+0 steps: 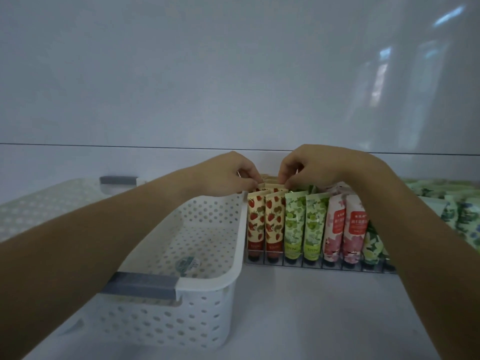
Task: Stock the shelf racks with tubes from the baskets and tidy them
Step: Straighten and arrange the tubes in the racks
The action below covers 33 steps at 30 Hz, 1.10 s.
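Observation:
A wire shelf rack (322, 266) holds upright tubes in rows: strawberry-print tubes (263, 224) at the left, green-print tubes (304, 227) beside them, then pink floral tubes (345, 229). Both hands reach over the back of the strawberry row. My left hand (233, 175) pinches the top edge of a rear strawberry tube from the left. My right hand (309, 167) pinches the tube tops from the right, its forearm hiding part of the rack's right end. A white perforated basket (215, 258) stands left of the rack, with only a sticker on its floor.
A second pale basket (52, 201) lies behind and left of the white one. More green and blue print tubes (457, 203) crowd the shelf at the far right. The white shelf surface (298, 315) extends in front; a glossy back wall rises behind.

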Each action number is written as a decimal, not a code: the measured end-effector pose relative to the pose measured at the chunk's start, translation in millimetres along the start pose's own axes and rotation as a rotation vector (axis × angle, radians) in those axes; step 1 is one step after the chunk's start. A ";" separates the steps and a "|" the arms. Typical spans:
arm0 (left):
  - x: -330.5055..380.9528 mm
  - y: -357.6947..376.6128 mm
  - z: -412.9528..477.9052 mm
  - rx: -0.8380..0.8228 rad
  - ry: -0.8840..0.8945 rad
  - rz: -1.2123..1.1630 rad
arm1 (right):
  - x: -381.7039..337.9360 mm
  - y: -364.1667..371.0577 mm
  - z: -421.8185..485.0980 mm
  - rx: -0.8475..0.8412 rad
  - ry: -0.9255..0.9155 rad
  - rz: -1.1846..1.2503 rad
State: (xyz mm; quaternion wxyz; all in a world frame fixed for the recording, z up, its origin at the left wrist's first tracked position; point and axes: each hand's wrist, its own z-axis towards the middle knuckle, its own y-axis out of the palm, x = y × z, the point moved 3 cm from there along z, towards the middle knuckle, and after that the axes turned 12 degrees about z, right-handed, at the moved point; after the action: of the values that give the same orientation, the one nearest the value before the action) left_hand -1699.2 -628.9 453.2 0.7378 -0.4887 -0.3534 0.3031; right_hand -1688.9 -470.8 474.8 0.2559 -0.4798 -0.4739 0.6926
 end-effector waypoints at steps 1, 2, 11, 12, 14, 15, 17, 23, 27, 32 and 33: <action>0.4 0.3 0.1 0.003 0.001 0.002 | 0.2 -0.6 -0.4 -0.003 -0.003 0.002; 0.6 0.7 0.1 0.005 0.000 0.002 | 0.6 -0.9 -0.7 -0.006 -0.006 0.006; 1.2 1.2 0.5 0.016 0.010 0.025 | -3.5 -1.2 2.0 0.068 -0.054 -0.009; 1.1 1.5 0.7 0.017 0.010 0.029 | -3.9 -0.4 2.1 0.066 -0.047 -0.010; 1.7 1.6 0.7 0.018 0.019 0.041 | -4.4 4.5 2.9 0.047 -0.014 -0.034; 2.0 1.6 0.4 0.018 0.024 0.046 | -4.7 7.2 3.6 0.043 0.001 -0.051; 2.4 1.2 0.1 0.016 0.032 0.046 | -5.6 8.9 4.3 0.052 0.023 -0.056; 2.5 0.9 0.7 0.007 0.055 0.046 | -4.0 7.1 3.0 0.071 0.054 -0.027; 1.1 2.2 1.0 0.008 0.044 0.042 | -3.6 9.7 6.0 0.079 0.052 -0.037; 6.3 1.8 -0.6 0.012 0.097 0.036 | -0.8 2.6 3.1 0.087 0.046 0.044; 7.4 1.7 -1.5 0.012 0.116 0.028 | 0.9 -0.6 0.9 0.087 0.053 0.062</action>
State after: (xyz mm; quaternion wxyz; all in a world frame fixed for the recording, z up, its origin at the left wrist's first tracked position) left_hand -1693.9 -623.2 452.9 0.7557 -0.5057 -0.3014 0.2868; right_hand -1690.1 -470.1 475.1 0.2672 -0.5010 -0.4214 0.7071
